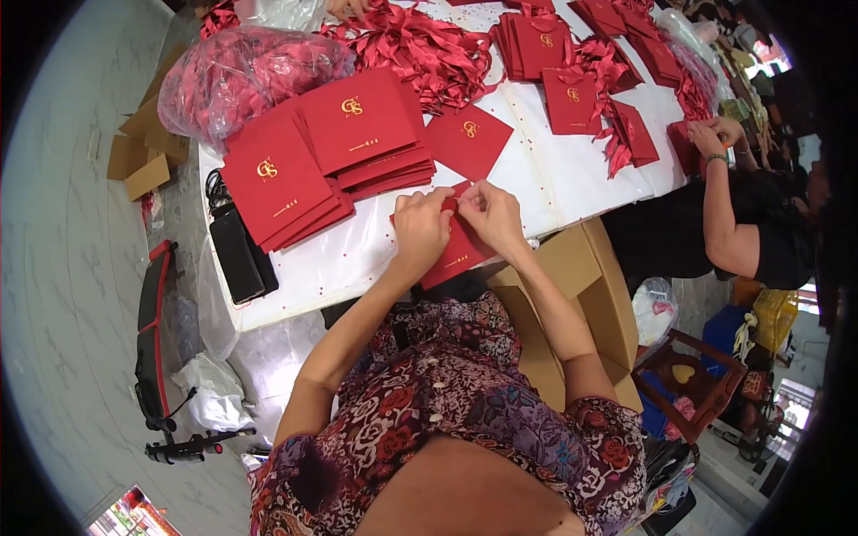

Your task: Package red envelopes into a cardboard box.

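Note:
Both my hands meet at the top edge of a red paper bag [458, 252] at the table's near edge. My left hand [424, 225] is closed on the bag's upper left part. Beside it my right hand [490, 214] pinches at the top edge; whatever lies between those fingertips is too small to make out. Just beyond my hands lies another flat red bag [483, 147] with a gold emblem. To the left, two stacks of red bags, the nearer stack [286, 183] and the farther stack [362, 121], lie fanned on the white table.
A heap of red ribbons [411, 49] and a plastic sack of red material [241, 85] lie at the back. A black phone [236, 255] rests at the left corner. Below the table edge stands an open cardboard box [599, 295]. At right, a co-worker's hands [715, 134] handle another red bag.

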Action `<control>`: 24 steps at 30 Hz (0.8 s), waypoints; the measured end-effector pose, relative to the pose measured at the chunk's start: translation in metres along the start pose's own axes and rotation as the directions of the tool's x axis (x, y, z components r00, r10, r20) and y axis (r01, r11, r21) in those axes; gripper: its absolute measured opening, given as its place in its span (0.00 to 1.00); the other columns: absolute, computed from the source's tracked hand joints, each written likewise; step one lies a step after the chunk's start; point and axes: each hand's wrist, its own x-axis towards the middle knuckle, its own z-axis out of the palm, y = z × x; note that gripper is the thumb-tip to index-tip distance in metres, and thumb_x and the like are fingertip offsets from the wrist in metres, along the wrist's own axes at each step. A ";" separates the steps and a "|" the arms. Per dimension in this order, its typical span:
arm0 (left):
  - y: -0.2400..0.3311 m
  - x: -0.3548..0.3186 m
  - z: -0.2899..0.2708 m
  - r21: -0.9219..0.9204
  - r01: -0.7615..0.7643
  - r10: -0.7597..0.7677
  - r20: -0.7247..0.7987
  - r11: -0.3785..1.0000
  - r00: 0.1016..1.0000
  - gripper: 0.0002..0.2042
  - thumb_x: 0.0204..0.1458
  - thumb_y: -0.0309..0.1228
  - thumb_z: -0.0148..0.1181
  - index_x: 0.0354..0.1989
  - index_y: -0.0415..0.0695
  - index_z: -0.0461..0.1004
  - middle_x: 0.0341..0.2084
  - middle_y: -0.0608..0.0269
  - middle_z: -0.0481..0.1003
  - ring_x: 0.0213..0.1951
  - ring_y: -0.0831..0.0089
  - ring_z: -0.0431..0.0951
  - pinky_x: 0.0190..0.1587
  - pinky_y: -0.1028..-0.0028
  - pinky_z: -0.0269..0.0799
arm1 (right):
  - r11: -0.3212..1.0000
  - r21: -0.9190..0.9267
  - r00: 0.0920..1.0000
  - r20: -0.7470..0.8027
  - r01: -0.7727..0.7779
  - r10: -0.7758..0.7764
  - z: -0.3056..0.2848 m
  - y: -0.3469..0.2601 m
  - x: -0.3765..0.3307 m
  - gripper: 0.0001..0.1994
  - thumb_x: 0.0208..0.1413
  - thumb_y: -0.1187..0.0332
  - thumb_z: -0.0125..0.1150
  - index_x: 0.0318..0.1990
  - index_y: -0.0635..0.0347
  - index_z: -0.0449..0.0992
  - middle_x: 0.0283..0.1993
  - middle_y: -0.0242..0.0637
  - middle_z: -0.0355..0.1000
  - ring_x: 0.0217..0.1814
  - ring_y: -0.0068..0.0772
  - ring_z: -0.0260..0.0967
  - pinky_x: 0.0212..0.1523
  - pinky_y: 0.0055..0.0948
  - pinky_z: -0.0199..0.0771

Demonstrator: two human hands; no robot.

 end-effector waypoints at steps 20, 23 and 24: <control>0.000 0.019 -0.018 -0.036 -0.261 0.261 0.255 0.965 0.931 0.06 0.46 0.28 0.61 0.32 0.46 0.73 0.22 0.60 0.74 0.28 0.60 0.72 0.41 0.65 0.59 | 0.995 0.067 0.911 0.402 0.068 -0.089 -0.040 0.029 0.027 0.10 0.53 0.66 0.61 0.31 0.66 0.78 0.29 0.37 0.72 0.29 0.26 0.68 0.33 0.24 0.68; 0.003 0.018 -0.012 -0.049 -0.369 0.371 0.205 0.928 0.906 0.05 0.46 0.27 0.60 0.31 0.46 0.74 0.22 0.62 0.74 0.29 0.64 0.70 0.43 0.66 0.58 | 0.980 0.154 0.798 0.603 -0.127 0.009 -0.042 0.035 0.038 0.10 0.56 0.67 0.59 0.33 0.66 0.79 0.27 0.28 0.71 0.30 0.16 0.64 0.31 0.21 0.65; 0.004 0.019 -0.010 -0.073 -0.414 0.420 0.170 0.907 0.891 0.04 0.46 0.27 0.60 0.31 0.46 0.74 0.22 0.63 0.74 0.29 0.66 0.70 0.43 0.66 0.57 | 0.970 0.127 0.739 0.670 -0.209 0.071 -0.043 0.034 0.042 0.10 0.56 0.66 0.59 0.32 0.66 0.79 0.26 0.27 0.71 0.29 0.14 0.63 0.31 0.20 0.64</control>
